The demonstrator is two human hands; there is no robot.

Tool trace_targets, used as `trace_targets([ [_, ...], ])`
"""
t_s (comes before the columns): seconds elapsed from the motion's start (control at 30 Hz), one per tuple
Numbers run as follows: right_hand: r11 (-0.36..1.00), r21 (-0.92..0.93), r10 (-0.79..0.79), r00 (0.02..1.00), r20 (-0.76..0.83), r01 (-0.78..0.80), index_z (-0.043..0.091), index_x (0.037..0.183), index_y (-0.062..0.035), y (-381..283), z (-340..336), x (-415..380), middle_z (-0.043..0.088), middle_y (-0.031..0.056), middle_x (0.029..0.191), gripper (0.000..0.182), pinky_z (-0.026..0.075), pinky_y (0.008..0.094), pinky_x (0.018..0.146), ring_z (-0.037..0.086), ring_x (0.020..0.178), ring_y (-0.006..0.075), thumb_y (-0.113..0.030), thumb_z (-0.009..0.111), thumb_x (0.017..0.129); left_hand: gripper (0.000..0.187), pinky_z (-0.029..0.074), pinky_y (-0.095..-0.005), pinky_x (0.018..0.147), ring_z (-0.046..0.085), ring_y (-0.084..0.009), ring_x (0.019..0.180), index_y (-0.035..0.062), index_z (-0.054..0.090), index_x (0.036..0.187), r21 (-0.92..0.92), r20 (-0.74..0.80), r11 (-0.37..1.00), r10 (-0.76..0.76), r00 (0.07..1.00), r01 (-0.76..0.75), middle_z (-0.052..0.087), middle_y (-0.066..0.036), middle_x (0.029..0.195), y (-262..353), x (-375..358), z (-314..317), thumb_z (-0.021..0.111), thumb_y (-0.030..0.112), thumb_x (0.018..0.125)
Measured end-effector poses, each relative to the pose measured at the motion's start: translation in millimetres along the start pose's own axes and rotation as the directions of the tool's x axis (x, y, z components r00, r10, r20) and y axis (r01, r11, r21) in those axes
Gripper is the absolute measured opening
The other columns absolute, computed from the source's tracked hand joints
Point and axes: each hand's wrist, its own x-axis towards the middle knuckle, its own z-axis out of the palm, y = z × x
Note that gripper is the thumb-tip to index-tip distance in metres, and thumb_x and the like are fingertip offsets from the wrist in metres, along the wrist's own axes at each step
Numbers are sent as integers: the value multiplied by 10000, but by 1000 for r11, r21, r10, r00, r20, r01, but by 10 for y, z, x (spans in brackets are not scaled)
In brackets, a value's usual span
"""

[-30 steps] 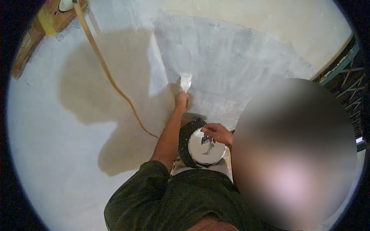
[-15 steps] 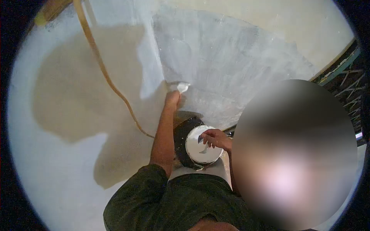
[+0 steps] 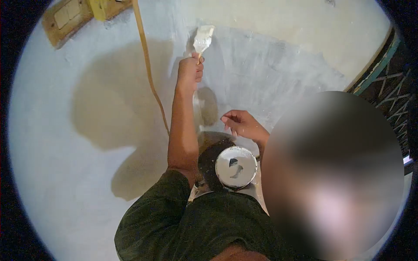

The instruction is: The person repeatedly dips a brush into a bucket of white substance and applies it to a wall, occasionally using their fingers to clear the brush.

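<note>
My left hand [image 3: 190,70] is raised against the wall, its fingers wrapped around the handle of a paintbrush [image 3: 203,38]. The brush points upward, its white, paint-covered bristles at the grey-white wall surface [image 3: 257,56]. Lower and to the right, my right hand [image 3: 244,125] hangs in the air with loosely bent fingers and nothing visible in them. Below it stands a round paint bucket [image 3: 236,187] in front of my body, with white paint inside and a dark grey patch in the middle.
A tan cable [image 3: 147,65] runs down the left wall from a wooden switch board [image 3: 69,21]. Metal lattice bars [image 3: 394,93] show at the far right behind a worn frame edge. A large blurred oval [image 3: 333,174] covers the lower right.
My left hand has carried the paintbrush up along the wall. My right hand has lifted from over the bucket to above it. The view has shifted, showing more of the switch board.
</note>
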Motion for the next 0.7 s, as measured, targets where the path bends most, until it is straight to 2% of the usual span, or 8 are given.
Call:
trace_targets([
  [0.07,996,-69,-61,998,-12,60,595,936,-10,-213,-37,-41,582,4,707,238,385,214,480,480,559,66,-237,562,874,296,184,-224,307,267,-42,337,124,488,665,-73,32,996,50,998,-47,332,71,469,74,-11,65,452,302,899],
  [0.13,994,-66,-92,996,6,92,596,951,-14,-334,-78,-77,583,5,710,245,383,214,477,483,567,63,-244,558,877,306,184,-238,295,255,-55,319,131,487,665,-22,-135,996,88,987,-92,335,63,458,-73,137,42,422,320,896],
  [0.17,993,-71,-99,995,6,99,596,951,-14,-346,-88,-97,583,5,710,245,383,214,477,483,567,63,-244,558,877,306,184,-238,295,255,-55,319,131,487,665,-23,-133,995,96,986,-100,335,63,458,-256,270,-41,422,320,896],
  [0.37,997,-68,-25,1000,-10,24,592,960,-5,-171,-47,-209,582,17,708,277,391,219,483,489,567,76,-267,564,876,298,215,-281,287,308,-112,316,141,485,623,7,-97,951,-308,946,311,379,29,467,-1296,566,-495,428,331,846],
  [0.5,1000,-10,12,998,62,-12,587,969,-2,72,50,-160,579,22,704,304,397,224,492,491,558,80,-291,560,877,265,244,-291,312,372,-123,370,130,506,622,-17,-218,925,-375,901,381,424,-2,505,-1933,447,-743,496,314,813],
  [0.57,1000,16,6,997,82,-7,587,969,-3,115,119,-179,579,21,701,308,398,224,494,490,553,79,-295,557,878,167,215,-288,296,309,-105,345,137,473,669,187,-246,880,-389,888,437,381,10,504,-2175,276,-848,471,245,796],
  [0.6,1000,0,19,995,102,-19,587,968,-4,71,143,-206,580,19,701,297,398,223,494,488,549,77,-285,556,879,167,215,-288,296,309,-105,345,137,473,669,181,-252,881,-389,886,438,381,10,504,-2257,233,-897,471,245,796],
  [0.7,999,-14,35,992,117,-34,587,965,-6,73,167,-234,583,16,704,280,400,221,496,490,546,73,-272,554,881,160,303,-348,378,441,-170,441,86,576,692,141,-286,896,-370,884,421,474,-33,556,-2340,247,-969,570,236,749],
])
